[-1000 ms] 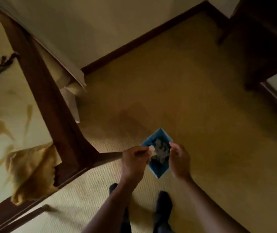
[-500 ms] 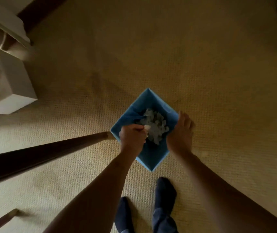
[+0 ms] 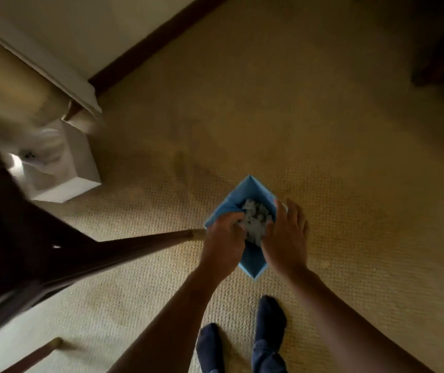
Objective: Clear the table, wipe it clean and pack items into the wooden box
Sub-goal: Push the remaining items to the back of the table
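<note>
Blue bin, clearing step: your left hand grips white scraps, right hand flat steadies rim; next, release.

Blue box, white scraps, tan woven carpet, navy socks
</note>
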{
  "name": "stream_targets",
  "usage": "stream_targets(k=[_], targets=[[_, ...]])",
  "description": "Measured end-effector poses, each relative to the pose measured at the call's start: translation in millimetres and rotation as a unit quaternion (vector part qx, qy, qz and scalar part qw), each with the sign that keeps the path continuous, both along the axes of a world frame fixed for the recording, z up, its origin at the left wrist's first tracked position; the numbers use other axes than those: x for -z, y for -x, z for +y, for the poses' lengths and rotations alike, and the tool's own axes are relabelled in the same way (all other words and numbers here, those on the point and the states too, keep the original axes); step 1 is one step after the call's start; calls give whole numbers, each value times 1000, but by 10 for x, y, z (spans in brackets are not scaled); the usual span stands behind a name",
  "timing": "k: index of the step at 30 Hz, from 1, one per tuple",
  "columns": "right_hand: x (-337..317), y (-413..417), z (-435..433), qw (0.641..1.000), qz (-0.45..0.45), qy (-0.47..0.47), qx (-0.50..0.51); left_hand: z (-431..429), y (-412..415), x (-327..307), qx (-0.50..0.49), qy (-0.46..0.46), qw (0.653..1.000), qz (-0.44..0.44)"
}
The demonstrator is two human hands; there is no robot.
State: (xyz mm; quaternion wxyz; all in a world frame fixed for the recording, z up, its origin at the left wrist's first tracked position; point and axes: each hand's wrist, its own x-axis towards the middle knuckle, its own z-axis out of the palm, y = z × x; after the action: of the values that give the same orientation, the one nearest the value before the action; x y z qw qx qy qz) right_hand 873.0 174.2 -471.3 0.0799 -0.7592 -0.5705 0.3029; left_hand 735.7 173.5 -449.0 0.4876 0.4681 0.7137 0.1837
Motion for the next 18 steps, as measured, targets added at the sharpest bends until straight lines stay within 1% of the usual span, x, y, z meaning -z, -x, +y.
stream_targets(k=[2, 4, 6, 8, 12, 13, 15, 18], targets=[[-677, 132, 51, 999, 26, -29, -16, 18, 130, -698, 0, -45, 998, 33], [-1397, 304, 94, 996, 70, -52, -30, 5, 283, -1500, 6, -96, 994, 42], [-2042, 476, 115, 988, 103, -98, -54, -57, 444, -2221, 6, -156, 986, 58], [-2746, 782, 142, 978, 126, -137, -91, -176, 765, -2939, -43, -211, 973, 83], [-3737, 1422, 31, 957, 155, -180, -167, -552, 1412, -3829, -126, -255, 948, 146], [-3900, 1583, -13, 949, 161, -198, -185, -656, 1589, -3947, -147, -266, 940, 156], [-4209, 1946, -98, 937, 164, -203, -232, -867, 1961, -4178, -195, -282, 922, 178], [-4539, 2593, -238, 915, 167, -195, -311, -1186, 2645, -4413, -246, -260, 903, 236]])
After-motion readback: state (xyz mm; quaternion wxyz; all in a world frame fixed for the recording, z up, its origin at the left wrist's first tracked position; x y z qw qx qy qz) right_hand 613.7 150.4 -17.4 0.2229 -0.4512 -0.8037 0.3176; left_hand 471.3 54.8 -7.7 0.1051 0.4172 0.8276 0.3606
